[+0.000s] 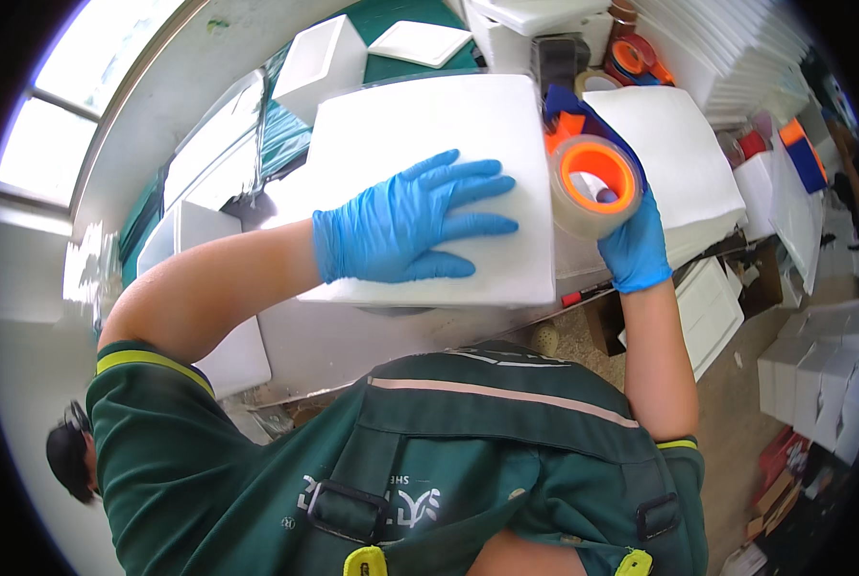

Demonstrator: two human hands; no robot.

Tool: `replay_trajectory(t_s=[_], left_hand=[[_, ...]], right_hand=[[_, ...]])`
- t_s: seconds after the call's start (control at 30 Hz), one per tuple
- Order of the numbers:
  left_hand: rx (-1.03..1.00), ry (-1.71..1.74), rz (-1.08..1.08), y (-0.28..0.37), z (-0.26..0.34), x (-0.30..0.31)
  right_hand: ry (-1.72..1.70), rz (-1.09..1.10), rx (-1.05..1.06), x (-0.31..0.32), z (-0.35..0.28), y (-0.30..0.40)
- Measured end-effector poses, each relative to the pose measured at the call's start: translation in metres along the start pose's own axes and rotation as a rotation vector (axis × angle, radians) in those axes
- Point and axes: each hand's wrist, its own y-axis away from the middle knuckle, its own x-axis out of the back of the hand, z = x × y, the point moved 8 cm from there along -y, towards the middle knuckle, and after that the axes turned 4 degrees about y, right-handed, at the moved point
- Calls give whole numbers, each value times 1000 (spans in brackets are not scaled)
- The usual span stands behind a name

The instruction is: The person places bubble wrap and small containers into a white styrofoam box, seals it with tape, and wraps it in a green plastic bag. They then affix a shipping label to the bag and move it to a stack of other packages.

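My left hand (416, 219), in a blue glove, lies flat with fingers spread on a white foam box (429, 122), pressing on its upper face. My right hand (634, 241), gloved in the same blue, grips a blue and orange tape dispenser (620, 140). Its wide roll of clear packing tape (573, 205), on an orange hub, is beside the box's right side. Whether the tape touches the box cannot be told. My right fingers are partly hidden behind the roll.
White foam sheeting (667, 155) lies at the right, beyond it another tape dispenser (634, 57). A red marker (580, 294) lies at the table's near edge. Smaller white boxes (321, 65) stand at the back left. White cartons (818, 367) stack on the floor, right. Another person's head (70, 457) shows lower left.
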Motion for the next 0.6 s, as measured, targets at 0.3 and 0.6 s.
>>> replay_trajectory(t_s=[0.3, 0.6], left_hand=[[411, -123, 391, -54, -65, 9], [539, -168, 830, -71, -144, 50]], right_hand=[[100, -72, -158, 67, -35, 76], [25, -48, 103, -35, 9, 33]])
